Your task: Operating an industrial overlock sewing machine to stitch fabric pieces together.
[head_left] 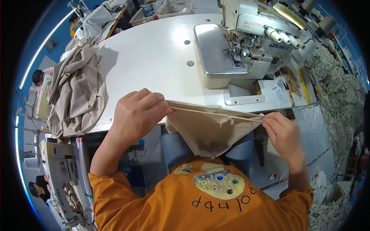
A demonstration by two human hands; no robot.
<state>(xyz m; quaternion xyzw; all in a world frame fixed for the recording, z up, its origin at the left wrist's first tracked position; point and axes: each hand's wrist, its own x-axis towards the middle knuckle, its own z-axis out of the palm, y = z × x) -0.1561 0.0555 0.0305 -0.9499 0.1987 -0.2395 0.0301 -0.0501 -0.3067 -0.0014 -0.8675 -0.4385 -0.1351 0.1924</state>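
Note:
A beige fabric piece is stretched taut between both hands in front of the white sewing table, hanging down over my lap. My left hand pinches its left corner at the table's front edge. My right hand pinches the frayed right end, just below the table edge. The fabric's top edge runs as a straight seam between the two hands. A cream overlock sewing machine stands on the table beyond the fabric, to the right.
A heap of beige fabric lies on the table's left end. Baskets stand at the far edge. A patterned cloth pile sits at right. Another sewing machine is at lower left, with other people at the left rim.

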